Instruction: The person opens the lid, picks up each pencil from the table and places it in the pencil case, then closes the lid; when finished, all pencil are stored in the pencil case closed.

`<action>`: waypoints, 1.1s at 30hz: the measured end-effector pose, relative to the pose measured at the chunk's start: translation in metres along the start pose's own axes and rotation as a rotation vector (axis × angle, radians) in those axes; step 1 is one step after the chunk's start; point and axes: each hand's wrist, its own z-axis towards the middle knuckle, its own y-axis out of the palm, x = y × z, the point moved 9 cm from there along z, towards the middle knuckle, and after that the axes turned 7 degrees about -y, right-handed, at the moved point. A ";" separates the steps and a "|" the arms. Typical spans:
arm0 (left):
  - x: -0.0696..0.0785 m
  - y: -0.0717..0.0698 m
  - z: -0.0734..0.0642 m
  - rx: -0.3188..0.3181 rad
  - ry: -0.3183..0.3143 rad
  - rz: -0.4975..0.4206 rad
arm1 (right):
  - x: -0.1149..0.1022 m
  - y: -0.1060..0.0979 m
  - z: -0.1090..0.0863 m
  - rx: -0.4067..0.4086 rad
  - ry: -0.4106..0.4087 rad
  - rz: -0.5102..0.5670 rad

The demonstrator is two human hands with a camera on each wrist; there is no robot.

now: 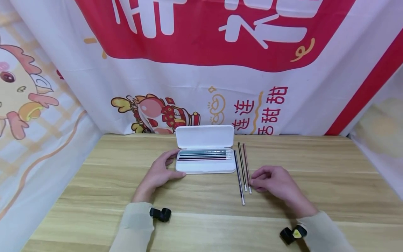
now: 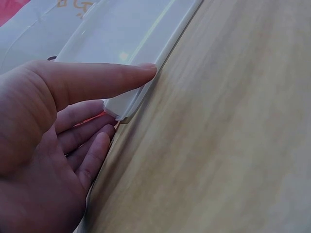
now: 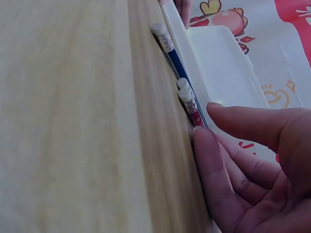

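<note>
A white pencil case (image 1: 205, 168) lies with its lid (image 1: 204, 136) raised, and several pencils (image 1: 203, 154) rest inside it. My left hand (image 1: 160, 171) holds the case's left end, thumb along the front edge and fingers at the end and back corner. To the right of the case lie a dark blue pencil (image 1: 239, 177), a dark pencil (image 1: 242, 166) and a red pencil (image 1: 246, 162), eraser ends towards me. My right hand (image 1: 273, 182) is at the red pencil's eraser end. In the right wrist view, the index fingertip touches that pencil; the thumb stands apart from the index.
The wooden table (image 1: 195, 227) reaches back to a printed cloth (image 1: 141, 77) hanging just behind the lid. More printed cloth (image 1: 41, 147) hangs at the left. Each wrist wears a black camera, one of them (image 1: 161, 214) on the left sleeve.
</note>
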 end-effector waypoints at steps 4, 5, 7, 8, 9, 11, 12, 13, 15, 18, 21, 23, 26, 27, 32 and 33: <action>0.000 0.000 0.000 0.002 0.005 0.004 | -0.006 0.001 0.002 -0.002 -0.018 -0.097; 0.000 0.000 0.000 0.002 0.003 0.004 | -0.007 0.001 0.002 -0.003 -0.021 -0.118; 0.000 0.000 0.000 0.000 0.000 0.003 | -0.010 0.003 0.003 -0.007 -0.028 -0.149; -0.001 0.000 0.000 -0.001 -0.005 0.001 | -0.011 0.003 0.003 -0.009 -0.029 -0.159; -0.001 0.000 -0.001 -0.002 -0.005 0.001 | -0.012 0.004 0.004 -0.014 -0.029 -0.161; -0.001 0.000 -0.001 -0.002 -0.008 -0.001 | -0.012 0.005 0.004 -0.023 -0.025 -0.159; -0.001 0.000 -0.001 -0.002 -0.008 -0.001 | -0.012 0.006 0.004 -0.025 -0.021 -0.150; -0.001 -0.001 -0.001 -0.001 -0.007 -0.001 | -0.012 0.006 0.003 -0.026 -0.018 -0.145; 0.000 -0.001 -0.001 -0.001 -0.008 -0.001 | -0.011 0.006 0.003 -0.024 -0.010 -0.132; 0.000 -0.001 -0.001 -0.001 -0.013 -0.002 | -0.011 0.005 0.003 -0.019 0.000 -0.128; 0.000 0.000 -0.001 -0.003 -0.013 -0.001 | -0.010 0.005 0.002 -0.018 0.013 -0.122; 0.000 0.001 -0.001 -0.003 -0.012 -0.004 | -0.009 0.004 0.002 -0.017 0.021 -0.117; 0.000 0.000 -0.001 -0.002 -0.013 -0.010 | -0.007 0.004 0.002 -0.015 0.036 -0.110; 0.000 0.000 -0.001 -0.002 -0.011 -0.011 | -0.007 0.004 0.002 -0.013 0.041 -0.115; 0.000 0.000 -0.001 -0.002 -0.007 -0.012 | -0.007 0.004 0.000 0.004 0.059 -0.144; 0.000 0.000 -0.001 -0.002 -0.006 -0.012 | -0.008 0.004 0.000 0.007 0.056 -0.151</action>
